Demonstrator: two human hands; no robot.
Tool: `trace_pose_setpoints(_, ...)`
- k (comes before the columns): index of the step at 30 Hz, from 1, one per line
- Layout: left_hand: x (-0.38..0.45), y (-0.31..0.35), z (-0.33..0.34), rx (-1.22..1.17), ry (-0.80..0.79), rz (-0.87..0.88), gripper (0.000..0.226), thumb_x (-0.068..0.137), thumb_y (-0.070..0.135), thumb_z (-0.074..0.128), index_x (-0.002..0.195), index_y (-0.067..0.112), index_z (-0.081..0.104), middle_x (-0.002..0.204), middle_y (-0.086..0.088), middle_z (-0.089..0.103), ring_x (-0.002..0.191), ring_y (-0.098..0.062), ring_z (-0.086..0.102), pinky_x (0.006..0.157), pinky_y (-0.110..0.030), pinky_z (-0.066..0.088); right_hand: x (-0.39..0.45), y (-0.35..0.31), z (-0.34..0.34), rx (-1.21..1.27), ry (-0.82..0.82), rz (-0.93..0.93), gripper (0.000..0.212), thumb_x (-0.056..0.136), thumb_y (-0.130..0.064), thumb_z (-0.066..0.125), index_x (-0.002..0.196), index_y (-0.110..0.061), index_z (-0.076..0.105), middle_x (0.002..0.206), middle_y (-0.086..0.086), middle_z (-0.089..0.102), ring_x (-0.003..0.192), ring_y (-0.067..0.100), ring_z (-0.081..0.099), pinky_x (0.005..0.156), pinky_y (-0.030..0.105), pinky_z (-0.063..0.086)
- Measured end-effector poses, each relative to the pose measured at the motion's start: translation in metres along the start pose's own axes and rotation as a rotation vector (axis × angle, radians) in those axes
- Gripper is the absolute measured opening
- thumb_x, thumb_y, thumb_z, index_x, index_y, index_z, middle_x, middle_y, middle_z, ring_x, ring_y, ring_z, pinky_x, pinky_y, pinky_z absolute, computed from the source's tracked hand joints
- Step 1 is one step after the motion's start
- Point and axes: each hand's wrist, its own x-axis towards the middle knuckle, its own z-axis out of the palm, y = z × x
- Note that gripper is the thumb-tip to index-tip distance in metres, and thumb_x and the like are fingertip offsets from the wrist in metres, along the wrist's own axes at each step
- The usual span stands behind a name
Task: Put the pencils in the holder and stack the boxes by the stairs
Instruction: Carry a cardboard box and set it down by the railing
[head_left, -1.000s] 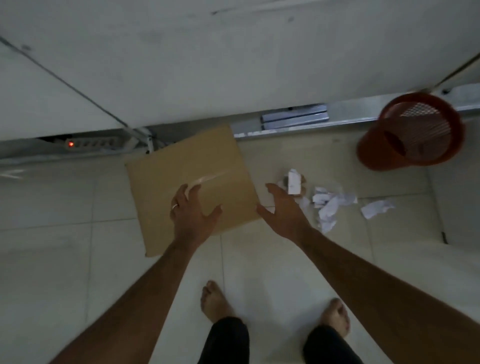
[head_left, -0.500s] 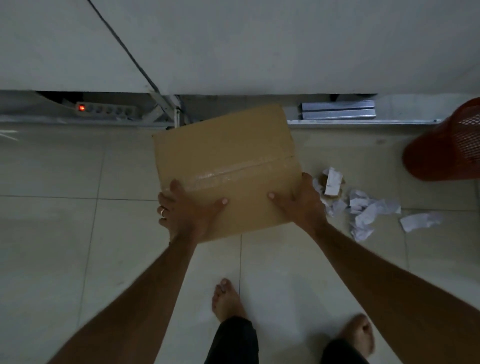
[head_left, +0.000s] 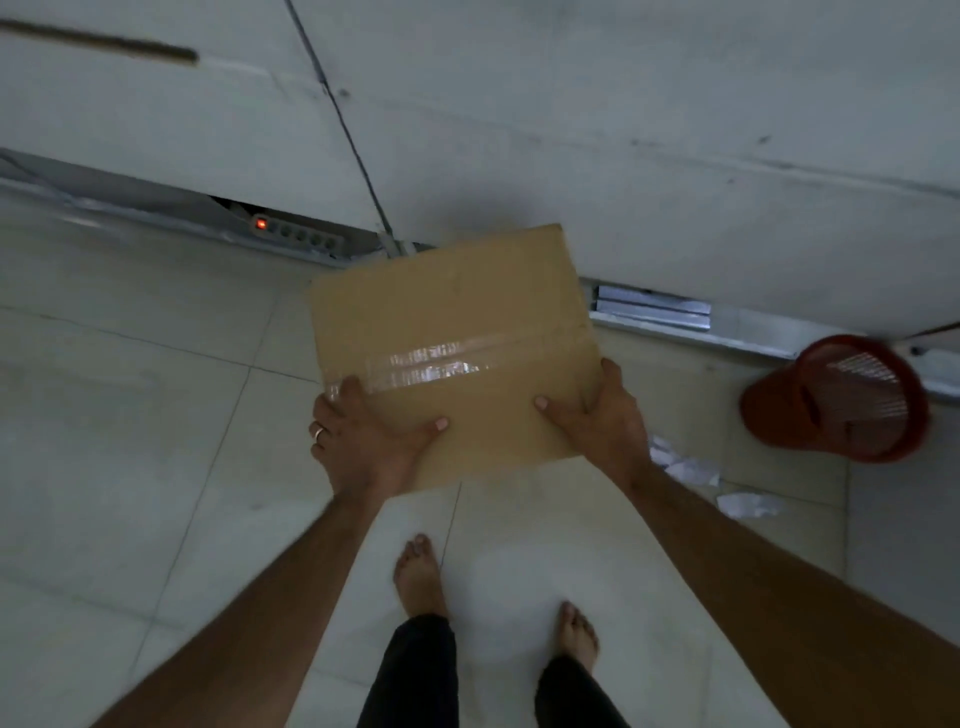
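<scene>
From the head camera, a brown cardboard box (head_left: 452, 348) with a clear tape strip across its top is held above the tiled floor (head_left: 130, 415), close to the white wall. The left hand (head_left: 363, 436) grips its near left corner, thumb on top, fingers curled under the edge. The right hand (head_left: 597, 415) grips the near right corner likewise. A red mesh basket (head_left: 836, 400) lies tipped at right, paper scraps (head_left: 727, 488) near it.

I see the box (head_left: 452, 332) mid-frame, a basket (head_left: 831, 400) at right, papers (head_left: 696, 470) between them, a power strip (head_left: 298, 236) upper left.
</scene>
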Motion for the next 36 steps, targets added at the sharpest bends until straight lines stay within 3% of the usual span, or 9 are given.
trace_pose_setpoints(3, -0.027, 0.003, -0.057, -0.061, 0.057, -0.025, 0.128, 0.038, 0.092, 0.063, 0.139, 0.022, 0.028, 0.139, -0.019, 0.034, 0.124, -0.041, 0.039, 0.098, -0.054, 0.039, -0.016, -0.048, -0.036, -0.053, -0.049, -0.076, 0.088, 0.064, -0.068, 0.074, 0.132, -0.026, 0.037, 0.119, -0.001, 0.06, 0.097, 0.021, 0.058, 0.076, 0.03, 0.046)
trace_pose_setpoints(7, -0.044, -0.001, -0.126, -0.178, 0.143, -0.085, 0.125, 0.042, 0.084, 0.071, 0.142, 0.021, 0.03, 0.139, -0.016, 0.034, 0.128, -0.038, 0.035, 0.101, -0.053, 0.036, -0.028, -0.12, -0.06, -0.056, -0.108, -0.208, 0.086, 0.065, -0.068, 0.075, 0.13, -0.028, 0.037, 0.116, -0.005, 0.057, 0.104, 0.023, 0.059, 0.078, 0.031, 0.046)
trace_pose_setpoints(12, -0.043, -0.03, -0.21, -0.251, 0.217, -0.17, 0.119, 0.045, 0.08, 0.073, 0.142, 0.026, 0.031, 0.145, -0.017, 0.029, 0.132, -0.039, 0.031, 0.101, -0.055, 0.036, -0.048, -0.215, -0.051, -0.101, -0.17, -0.34, 0.091, 0.065, -0.072, 0.071, 0.134, -0.029, 0.03, 0.128, 0.004, 0.055, 0.111, 0.03, 0.057, 0.087, 0.046, 0.052)
trace_pose_setpoints(15, -0.034, -0.067, -0.257, -0.301, 0.265, -0.226, 0.12, 0.045, 0.077, 0.076, 0.144, 0.027, 0.029, 0.148, -0.016, 0.024, 0.134, -0.041, 0.028, 0.102, -0.057, 0.037, -0.066, -0.273, -0.024, -0.11, -0.232, -0.383, 0.096, 0.063, -0.075, 0.069, 0.137, -0.032, 0.026, 0.133, 0.006, 0.053, 0.115, 0.033, 0.055, 0.091, 0.045, 0.05)
trace_pose_setpoints(19, -0.017, -0.133, -0.31, -0.339, 0.336, -0.318, 0.123, 0.046, 0.077, 0.076, 0.146, 0.028, 0.025, 0.151, -0.014, 0.02, 0.136, -0.041, 0.024, 0.104, -0.056, 0.034, -0.088, -0.352, 0.035, -0.121, -0.313, -0.47, 0.1, 0.061, -0.077, 0.069, 0.139, -0.032, 0.026, 0.136, 0.006, 0.052, 0.119, 0.033, 0.054, 0.095, 0.045, 0.048)
trace_pose_setpoints(28, 0.043, -0.313, -0.41, -0.304, 0.434, -0.547, 0.127, 0.045, 0.085, 0.068, 0.147, 0.024, 0.021, 0.151, -0.014, 0.023, 0.136, -0.038, 0.025, 0.105, -0.054, 0.033, -0.144, -0.523, 0.226, -0.123, -0.533, -0.67, 0.102, 0.066, -0.057, 0.081, 0.146, -0.018, 0.031, 0.141, 0.007, 0.05, 0.124, 0.029, 0.052, 0.098, 0.05, 0.048)
trace_pose_setpoints(32, 0.065, -0.391, -0.448, -0.308, 0.478, -0.641, 0.126, 0.045, 0.089, 0.063, 0.145, 0.024, 0.025, 0.15, -0.014, 0.023, 0.134, -0.04, 0.026, 0.101, -0.058, 0.037, -0.167, -0.588, 0.316, -0.113, -0.64, -0.726, 0.086, 0.065, -0.052, 0.083, 0.133, -0.018, 0.043, 0.127, 0.002, 0.059, 0.114, 0.023, 0.059, 0.091, 0.041, 0.051)
trace_pose_setpoints(36, 0.084, -0.45, -0.472, -0.284, 0.484, -0.73, 0.125, 0.046, 0.09, 0.062, 0.145, 0.024, 0.025, 0.149, -0.014, 0.024, 0.134, -0.039, 0.026, 0.102, -0.059, 0.036, -0.184, -0.633, 0.39, -0.14, -0.685, -0.801, 0.091, 0.061, -0.059, 0.081, 0.133, -0.021, 0.041, 0.121, -0.003, 0.058, 0.107, 0.019, 0.058, 0.083, 0.029, 0.044)
